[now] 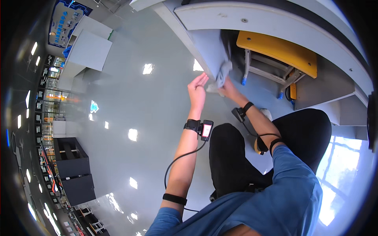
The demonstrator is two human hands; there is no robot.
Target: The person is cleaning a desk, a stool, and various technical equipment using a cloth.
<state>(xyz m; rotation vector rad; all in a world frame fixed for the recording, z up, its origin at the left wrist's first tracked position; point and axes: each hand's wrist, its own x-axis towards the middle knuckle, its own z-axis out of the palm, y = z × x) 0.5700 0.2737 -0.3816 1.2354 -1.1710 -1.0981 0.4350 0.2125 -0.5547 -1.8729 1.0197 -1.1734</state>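
My left hand (197, 87) is raised at the front edge of the desk's white side panel (199, 43). Its fingers are stretched out and their tips meet or nearly meet that edge; the picture does not settle contact. On the panel's inner side, my right hand (230, 89) grips a pale grey-blue cloth (224, 72). Part of the cloth lies against the panel near its lower corner, and a whitish end hangs beside my fingers. Both wrists wear black straps with small devices and cables.
Under the desktop (252, 17) stands a stool with a yellow seat (279, 53) and grey metal legs, close to my right hand. My bent knees (228, 153) are just below. Across the glossy grey floor (153, 102) are a white cabinet (90, 49) and dark boxes (73, 165).
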